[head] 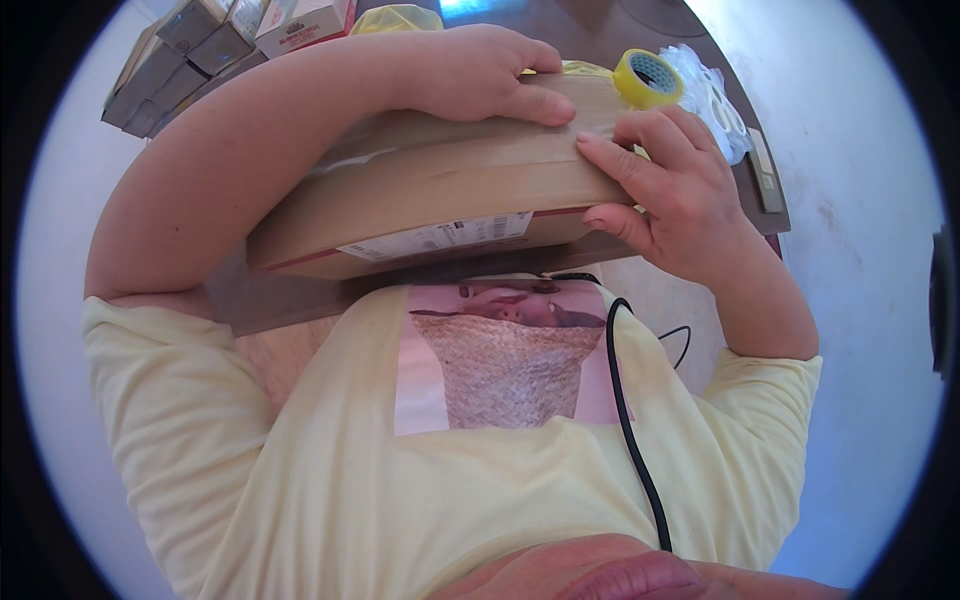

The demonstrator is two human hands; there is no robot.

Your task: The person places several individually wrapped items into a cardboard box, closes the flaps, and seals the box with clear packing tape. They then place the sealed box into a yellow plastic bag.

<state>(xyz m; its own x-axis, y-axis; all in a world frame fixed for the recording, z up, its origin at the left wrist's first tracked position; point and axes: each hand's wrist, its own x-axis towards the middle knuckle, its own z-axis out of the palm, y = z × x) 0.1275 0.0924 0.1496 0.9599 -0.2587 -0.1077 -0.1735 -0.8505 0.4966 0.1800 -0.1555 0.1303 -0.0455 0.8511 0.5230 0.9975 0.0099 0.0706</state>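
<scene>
In front of my chest a brown cardboard box (pixel 450 184) lies tilted on the dark table, with shiny clear tape along its top. My left hand (pixel 480 75) rests across the far part of the top, its thumb flat on the cardboard and some fingers hidden. At the right end, my right hand (pixel 675 176) grips the box, fingers over the top and thumb at the near lower edge. A printed label (pixel 439 236) bearing writing is on the near side. Just beyond my right hand stands a yellow-rimmed tape roll (pixel 649 79).
White-handled scissors (pixel 724 112) lie on clear plastic (pixel 682 64) at the right. Stacked cartons (pixel 180 67) and a white-and-red box (pixel 304 26) stand at far left. A yellow bag (pixel 397 19) lies behind my left wrist. A black cable (pixel 634 420) hangs down my shirt.
</scene>
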